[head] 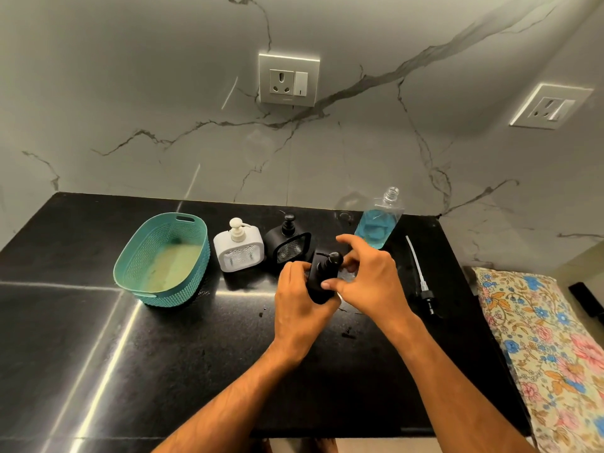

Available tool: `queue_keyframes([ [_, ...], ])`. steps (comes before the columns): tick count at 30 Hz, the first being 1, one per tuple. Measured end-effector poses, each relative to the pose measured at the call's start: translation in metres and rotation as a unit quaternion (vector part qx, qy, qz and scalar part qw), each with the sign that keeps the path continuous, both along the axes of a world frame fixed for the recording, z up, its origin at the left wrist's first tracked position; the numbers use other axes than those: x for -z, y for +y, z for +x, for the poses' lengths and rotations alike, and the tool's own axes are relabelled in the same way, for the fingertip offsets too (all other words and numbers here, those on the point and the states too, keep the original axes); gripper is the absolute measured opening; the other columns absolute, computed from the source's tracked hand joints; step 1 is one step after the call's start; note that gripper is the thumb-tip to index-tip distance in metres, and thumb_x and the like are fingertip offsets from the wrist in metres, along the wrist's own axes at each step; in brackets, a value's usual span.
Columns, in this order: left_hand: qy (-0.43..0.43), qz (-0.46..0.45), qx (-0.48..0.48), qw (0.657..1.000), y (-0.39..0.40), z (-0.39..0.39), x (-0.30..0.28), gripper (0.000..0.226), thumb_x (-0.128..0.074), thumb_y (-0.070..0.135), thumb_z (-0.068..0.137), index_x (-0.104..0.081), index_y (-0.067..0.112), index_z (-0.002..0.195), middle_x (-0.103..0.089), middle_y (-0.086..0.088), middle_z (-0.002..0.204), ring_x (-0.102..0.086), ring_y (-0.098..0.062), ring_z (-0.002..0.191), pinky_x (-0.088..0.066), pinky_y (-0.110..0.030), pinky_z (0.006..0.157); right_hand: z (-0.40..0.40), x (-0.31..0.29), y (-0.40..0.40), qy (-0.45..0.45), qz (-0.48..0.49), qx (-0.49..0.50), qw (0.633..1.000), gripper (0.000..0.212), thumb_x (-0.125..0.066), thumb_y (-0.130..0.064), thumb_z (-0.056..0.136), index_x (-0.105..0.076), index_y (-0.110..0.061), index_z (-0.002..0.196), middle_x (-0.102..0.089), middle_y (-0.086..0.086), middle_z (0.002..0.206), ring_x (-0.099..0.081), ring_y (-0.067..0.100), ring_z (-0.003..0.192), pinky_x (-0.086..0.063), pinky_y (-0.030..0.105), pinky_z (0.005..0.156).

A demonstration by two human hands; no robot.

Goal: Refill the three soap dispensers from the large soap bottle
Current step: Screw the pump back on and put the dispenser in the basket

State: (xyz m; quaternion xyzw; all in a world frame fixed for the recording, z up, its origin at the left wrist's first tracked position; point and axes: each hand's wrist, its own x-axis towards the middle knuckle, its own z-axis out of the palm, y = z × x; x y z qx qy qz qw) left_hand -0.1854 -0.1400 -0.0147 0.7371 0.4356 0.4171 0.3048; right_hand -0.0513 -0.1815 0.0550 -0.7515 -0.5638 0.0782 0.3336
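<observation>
Black dispenser (322, 278) in both hands

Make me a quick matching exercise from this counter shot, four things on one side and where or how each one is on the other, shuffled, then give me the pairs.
Things:
1. large soap bottle
2. white dispenser
3. teal basket
4. loose pump with tube

States:
A. lying flat on the counter, right of the hands
B. standing uncapped at the back, part full of blue liquid
C. farthest left on the counter
D. standing between the basket and a black dispenser, pump on

Pairs: 1-B, 2-D, 3-C, 4-A
</observation>
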Motion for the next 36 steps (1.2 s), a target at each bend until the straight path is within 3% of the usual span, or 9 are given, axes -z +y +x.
queue_keyframes([
  [7,0.000,0.002,0.007,1.000,0.001,0.005,-0.002,0.044,-0.083,0.032,0.071,-0.052,0.021,0.100,-0.047,0.010,0.092,-0.049,-0.011,0.080,-0.041,-0.022,0.062,0.006,0.001,0.006,0.036,0.022,-0.015,0.999,0.068,-0.095,-0.014,0.062,-0.067,-0.021,0.124,-0.070,-0.011,0.099,-0.065,0.002,0.086,-0.060,0.028,0.080],
  [12,-0.013,-0.001,0.011,1.000,0.007,0.002,-0.005,0.042,-0.083,0.029,0.071,-0.051,0.022,0.098,-0.047,0.010,0.092,-0.049,-0.009,0.079,-0.039,-0.016,0.061,0.008,0.002,0.009,0.023,0.023,-0.006,0.999,0.060,-0.098,-0.041,0.057,-0.068,-0.023,0.106,-0.063,-0.013,0.089,-0.060,0.002,0.079,-0.048,0.012,0.069],
  [18,-0.004,0.002,0.012,1.000,0.012,0.004,-0.007,0.044,-0.083,0.032,0.072,-0.051,0.023,0.101,-0.046,0.011,0.094,-0.048,-0.008,0.081,-0.042,-0.018,0.063,0.010,0.008,0.017,0.083,0.020,-0.016,0.996,0.045,-0.094,-0.016,0.065,-0.072,-0.018,0.103,-0.066,-0.010,0.091,-0.063,0.009,0.080,-0.053,0.022,0.070],
  [22,-0.017,0.000,0.014,1.000,0.012,0.006,-0.009,0.043,-0.082,0.028,0.070,-0.051,0.023,0.099,-0.046,0.012,0.092,-0.050,-0.009,0.081,-0.042,-0.019,0.062,0.011,0.006,0.018,0.094,0.027,0.041,0.994,0.046,-0.098,-0.043,0.054,-0.065,-0.024,0.081,-0.066,-0.009,0.079,-0.063,0.010,0.071,-0.054,0.021,0.063],
  [24,-0.018,0.002,0.011,1.000,0.013,0.006,-0.009,0.043,-0.081,0.028,0.071,-0.051,0.023,0.100,-0.046,0.012,0.093,-0.050,-0.009,0.082,-0.044,-0.021,0.062,0.012,0.003,0.017,0.112,0.027,0.044,0.992,0.054,-0.098,-0.045,0.053,-0.066,-0.026,0.092,-0.068,-0.011,0.086,-0.064,0.007,0.074,-0.055,0.019,0.065],
  [27,-0.009,0.004,0.015,1.000,0.016,0.008,-0.009,0.045,-0.080,0.035,0.071,-0.051,0.023,0.104,-0.046,0.011,0.096,-0.051,-0.011,0.084,-0.049,-0.026,0.065,0.014,0.000,0.017,0.144,0.032,0.002,0.989,0.064,-0.096,-0.017,0.064,-0.066,-0.024,0.120,-0.069,-0.013,0.103,-0.065,0.004,0.087,-0.058,0.021,0.081],
  [29,-0.005,0.006,0.015,1.000,0.017,0.009,-0.009,0.047,-0.080,0.035,0.071,-0.051,0.023,0.105,-0.046,0.010,0.097,-0.050,-0.010,0.084,-0.049,-0.026,0.065,0.014,-0.002,0.018,0.140,0.029,-0.009,0.990,0.062,-0.092,-0.005,0.067,-0.067,-0.023,0.122,-0.069,-0.011,0.103,-0.066,0.004,0.092,-0.059,0.022,0.085],
  [33,-0.013,0.006,0.013,1.000,0.018,0.012,-0.011,0.045,-0.083,0.032,0.071,-0.052,0.022,0.104,-0.047,0.010,0.095,-0.050,-0.009,0.082,-0.046,-0.021,0.063,0.012,-0.002,0.021,0.141,0.038,0.007,0.989,0.059,-0.098,-0.018,0.060,-0.067,-0.024,0.111,-0.067,-0.014,0.099,-0.063,-0.003,0.095,-0.053,0.011,0.080],
  [36,-0.016,0.009,0.013,1.000,0.020,0.014,-0.011,0.044,-0.082,0.033,0.072,-0.053,0.021,0.103,-0.048,0.010,0.095,-0.050,-0.008,0.082,-0.045,-0.021,0.063,0.015,-0.002,0.022,0.128,0.036,-0.011,0.991,0.068,-0.097,-0.020,0.061,-0.063,-0.028,0.120,-0.066,-0.014,0.109,-0.062,0.000,0.105,-0.054,0.017,0.089],
])
